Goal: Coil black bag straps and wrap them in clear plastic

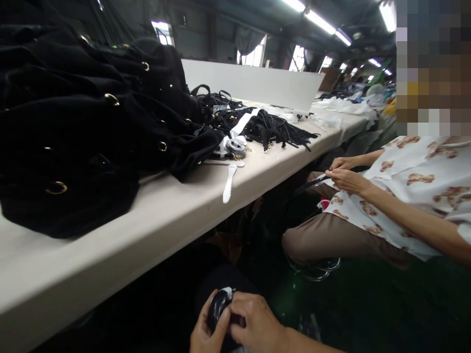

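We hold a dark coil (218,309) between our left hand (203,329) and right hand (259,321), beside a pale table (158,220) heaped with black fabric (81,137); a co-worker (415,189) sits nearby.

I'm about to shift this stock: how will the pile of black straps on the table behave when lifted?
The black straps would likely flop, since several curve loosely. They may tangle, as many lie crossed over one another. The gold-coloured metal fittings among them could snag.
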`<state>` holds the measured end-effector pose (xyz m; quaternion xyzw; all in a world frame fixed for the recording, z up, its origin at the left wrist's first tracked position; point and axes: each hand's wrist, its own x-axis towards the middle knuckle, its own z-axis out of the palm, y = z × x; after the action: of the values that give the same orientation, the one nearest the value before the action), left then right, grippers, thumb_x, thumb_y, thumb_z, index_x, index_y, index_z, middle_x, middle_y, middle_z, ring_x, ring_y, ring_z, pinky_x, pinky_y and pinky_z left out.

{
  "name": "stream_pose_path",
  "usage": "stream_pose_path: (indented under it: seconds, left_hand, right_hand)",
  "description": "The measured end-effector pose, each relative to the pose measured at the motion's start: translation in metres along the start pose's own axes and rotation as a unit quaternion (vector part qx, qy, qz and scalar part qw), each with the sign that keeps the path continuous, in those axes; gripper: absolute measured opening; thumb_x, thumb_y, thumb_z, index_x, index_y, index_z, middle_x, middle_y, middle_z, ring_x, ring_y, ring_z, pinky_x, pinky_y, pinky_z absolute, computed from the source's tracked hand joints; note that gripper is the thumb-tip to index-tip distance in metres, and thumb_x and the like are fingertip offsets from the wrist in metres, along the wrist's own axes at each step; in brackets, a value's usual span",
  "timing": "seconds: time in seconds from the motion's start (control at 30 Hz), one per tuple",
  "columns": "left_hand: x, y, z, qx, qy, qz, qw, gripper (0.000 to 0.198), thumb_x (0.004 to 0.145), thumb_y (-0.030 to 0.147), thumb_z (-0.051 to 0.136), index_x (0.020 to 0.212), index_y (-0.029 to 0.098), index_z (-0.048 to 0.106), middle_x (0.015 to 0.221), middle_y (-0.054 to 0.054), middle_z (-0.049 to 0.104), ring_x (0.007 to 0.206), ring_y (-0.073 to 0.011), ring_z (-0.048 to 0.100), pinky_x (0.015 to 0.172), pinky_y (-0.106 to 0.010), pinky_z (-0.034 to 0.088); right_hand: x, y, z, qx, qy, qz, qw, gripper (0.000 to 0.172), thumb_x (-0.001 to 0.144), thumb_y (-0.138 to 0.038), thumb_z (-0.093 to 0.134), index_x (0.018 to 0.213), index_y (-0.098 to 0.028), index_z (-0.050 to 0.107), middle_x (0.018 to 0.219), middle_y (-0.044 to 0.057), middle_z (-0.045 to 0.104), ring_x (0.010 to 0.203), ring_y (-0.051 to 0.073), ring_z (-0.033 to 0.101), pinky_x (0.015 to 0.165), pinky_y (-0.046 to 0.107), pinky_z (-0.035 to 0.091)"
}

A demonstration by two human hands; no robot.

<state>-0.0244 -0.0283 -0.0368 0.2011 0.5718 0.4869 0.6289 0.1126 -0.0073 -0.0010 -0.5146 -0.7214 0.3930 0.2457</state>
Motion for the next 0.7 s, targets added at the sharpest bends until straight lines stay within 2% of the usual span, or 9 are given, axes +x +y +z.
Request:
stream_pose_path:
  seconds: [0.13, 0.23, 0.37, 0.5, 0.57, 0.7]
  left_hand:
    - [-0.0057, 0.0025, -0.0023, -0.014, -0.035, 0.033, 0.999, 0.06, 0.065, 0.054, 0.081, 0.111, 0.017, 0.068, 0.12, -0.014, 0.068, 0.122, -0.0356, 0.056, 0.107, -0.045, 0.044]
    - [-0.0086, 0.0058, -0.0019, -0.007, -0.034, 0.042, 0.999, 0.057, 0.061, 0.048, 0.085, 0.107, 0.018, 0.07, 0.119, -0.013, 0.069, 0.121, -0.0372, 0.057, 0.105, -0.044, 0.047]
    - [-0.0097, 0.0067, -0.0013, -0.006, -0.014, 0.03, 0.999, 0.058, 0.056, 0.04, 0.088, 0.106, 0.016, 0.07, 0.113, -0.013, 0.071, 0.116, -0.0379, 0.06, 0.101, -0.046, 0.05]
    - [-0.0095, 0.004, -0.0012, -0.021, -0.026, 0.011, 0.999, 0.056, 0.057, 0.037, 0.088, 0.104, 0.014, 0.07, 0.113, -0.016, 0.071, 0.116, -0.0379, 0.06, 0.103, -0.049, 0.047]
    - [-0.0086, 0.0026, -0.0014, -0.028, -0.03, 0.011, 0.999, 0.056, 0.058, 0.037, 0.088, 0.105, 0.014, 0.07, 0.114, -0.016, 0.07, 0.117, -0.038, 0.059, 0.105, -0.05, 0.046]
    - [-0.0079, 0.0036, -0.0005, -0.036, -0.024, 0.013, 0.999, 0.055, 0.058, 0.037, 0.088, 0.106, 0.016, 0.072, 0.117, -0.013, 0.07, 0.12, -0.0369, 0.057, 0.107, -0.047, 0.044]
  right_hand:
    - [0.0004, -0.0024, -0.0005, 0.03, 0.019, 0.019, 0.999, 0.01, 0.065, -0.009, 0.063, 0.07, -0.017, 0.064, 0.069, -0.001, 0.061, 0.058, 0.012, 0.052, 0.054, 0.022, 0.037]
    - [-0.0003, -0.0034, -0.004, 0.016, 0.048, 0.031, 0.998, 0.012, 0.068, -0.007, 0.061, 0.074, -0.017, 0.065, 0.07, 0.0, 0.059, 0.059, 0.012, 0.052, 0.054, 0.022, 0.038]
    - [-0.0035, -0.0014, -0.0055, -0.048, 0.085, -0.028, 0.995, 0.021, 0.075, -0.004, 0.054, 0.087, -0.017, 0.065, 0.079, 0.003, 0.06, 0.07, 0.016, 0.057, 0.065, 0.026, 0.044]
    - [-0.005, 0.001, -0.0033, -0.066, 0.119, -0.08, 0.987, 0.027, 0.081, -0.002, 0.047, 0.098, -0.016, 0.064, 0.089, 0.008, 0.063, 0.083, 0.019, 0.06, 0.075, 0.03, 0.047]
    - [-0.0037, 0.0003, -0.0028, -0.024, 0.119, -0.05, 0.991, 0.025, 0.08, -0.002, 0.051, 0.095, -0.015, 0.066, 0.086, 0.006, 0.063, 0.079, 0.018, 0.06, 0.072, 0.029, 0.047]
    - [0.0003, -0.0024, -0.0046, 0.136, 0.071, 0.077, 0.985, 0.015, 0.072, -0.005, 0.062, 0.079, -0.015, 0.071, 0.073, 0.001, 0.061, 0.065, 0.013, 0.057, 0.06, 0.023, 0.043]
